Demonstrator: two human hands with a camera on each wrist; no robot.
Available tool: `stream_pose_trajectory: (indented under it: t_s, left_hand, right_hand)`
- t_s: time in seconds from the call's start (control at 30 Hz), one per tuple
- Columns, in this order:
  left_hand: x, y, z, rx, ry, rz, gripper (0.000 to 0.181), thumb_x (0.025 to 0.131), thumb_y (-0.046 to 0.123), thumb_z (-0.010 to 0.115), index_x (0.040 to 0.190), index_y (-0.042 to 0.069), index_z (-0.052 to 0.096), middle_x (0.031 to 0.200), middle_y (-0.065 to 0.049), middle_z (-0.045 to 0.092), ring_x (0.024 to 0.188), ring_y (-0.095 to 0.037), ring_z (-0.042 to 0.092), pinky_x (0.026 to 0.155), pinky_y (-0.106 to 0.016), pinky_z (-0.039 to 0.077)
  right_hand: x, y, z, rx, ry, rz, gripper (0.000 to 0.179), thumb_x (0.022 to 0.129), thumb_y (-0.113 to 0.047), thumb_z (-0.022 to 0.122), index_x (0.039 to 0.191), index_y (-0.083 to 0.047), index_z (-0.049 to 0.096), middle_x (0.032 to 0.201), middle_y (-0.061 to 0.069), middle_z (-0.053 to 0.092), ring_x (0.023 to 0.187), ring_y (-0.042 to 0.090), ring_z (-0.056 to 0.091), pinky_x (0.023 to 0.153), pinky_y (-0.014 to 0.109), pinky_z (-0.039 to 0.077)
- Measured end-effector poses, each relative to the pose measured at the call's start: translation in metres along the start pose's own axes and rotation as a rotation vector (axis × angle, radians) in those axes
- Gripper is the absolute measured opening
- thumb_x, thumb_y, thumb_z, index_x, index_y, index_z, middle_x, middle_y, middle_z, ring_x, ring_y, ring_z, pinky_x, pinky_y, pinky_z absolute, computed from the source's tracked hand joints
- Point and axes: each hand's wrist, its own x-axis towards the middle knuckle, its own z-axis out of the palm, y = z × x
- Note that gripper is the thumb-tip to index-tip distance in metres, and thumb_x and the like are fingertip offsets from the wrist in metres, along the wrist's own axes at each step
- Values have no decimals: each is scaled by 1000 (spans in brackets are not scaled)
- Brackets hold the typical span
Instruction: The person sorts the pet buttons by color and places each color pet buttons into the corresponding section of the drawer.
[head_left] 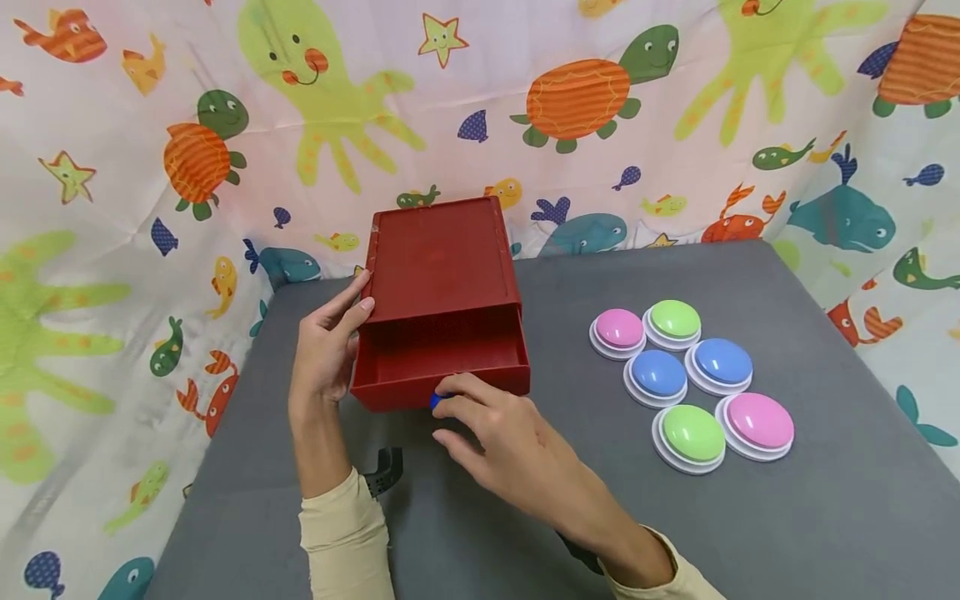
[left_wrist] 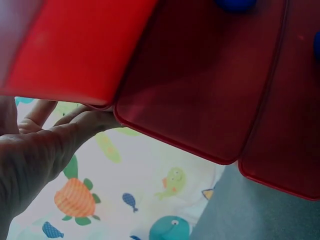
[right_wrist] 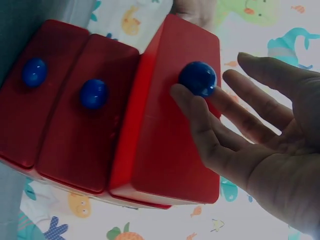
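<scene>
A red chest of drawers (head_left: 442,258) stands on the grey table with its top drawer (head_left: 457,386) pulled out. The drawer's inside looks bare. My left hand (head_left: 324,350) rests against the chest's left side, fingers fairly straight along its upper edge; in the left wrist view that hand (left_wrist: 45,137) shows behind the drawer. At the drawer front, my right hand (head_left: 502,433) has bent fingers around the round blue knob (right_wrist: 198,78). Two shut lower drawers, the middle one (right_wrist: 82,140) and the bottom one (right_wrist: 35,115), bear blue knobs of their own.
To the right on the table (head_left: 570,433) sit several dome buttons on white bases: pink (head_left: 619,328), green (head_left: 675,318), blue (head_left: 658,372) and more of the same colours. A sea-animal curtain (head_left: 465,167) hangs behind the chest and along both sides.
</scene>
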Motion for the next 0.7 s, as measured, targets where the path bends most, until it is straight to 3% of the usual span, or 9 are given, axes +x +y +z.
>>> stream_pose_trajectory:
  t_s: [0.37, 0.53, 0.63, 0.7]
  left_hand:
    - [0, 0, 2, 17, 3, 39, 54, 101, 31, 70, 152, 24, 56, 159, -10, 50, 126, -25, 64, 86, -36, 64]
    - [0, 2, -2, 40, -23, 68, 56, 101, 28, 69, 154, 22, 53, 162, -12, 46, 123, -23, 65, 85, -36, 64]
    - [0, 1, -2, 52, -33, 52, 57, 100, 29, 70, 155, 24, 52, 165, -10, 43, 120, -22, 69, 85, -38, 64]
    - [0, 0, -2, 48, -34, 37, 57, 101, 29, 69, 155, 25, 53, 164, -10, 44, 117, -21, 70, 84, -39, 64]
  right_hand:
    - [-7, -10, -11, -21, -98, -5, 23, 93, -21, 81, 114, -12, 78, 123, 3, 71, 98, 10, 74, 93, 24, 62]
    - [-7, -11, -16, 8, -117, 21, 26, 94, -23, 80, 118, -14, 77, 129, 2, 72, 105, 11, 75, 97, 26, 62]
    - [-11, -10, -28, 58, -74, 36, 28, 92, -22, 81, 118, -14, 77, 128, 1, 74, 109, 12, 74, 97, 29, 62]
    - [-15, -8, -41, 93, 3, 35, 27, 90, -18, 83, 116, -14, 78, 122, 0, 76, 107, 11, 74, 94, 30, 63]
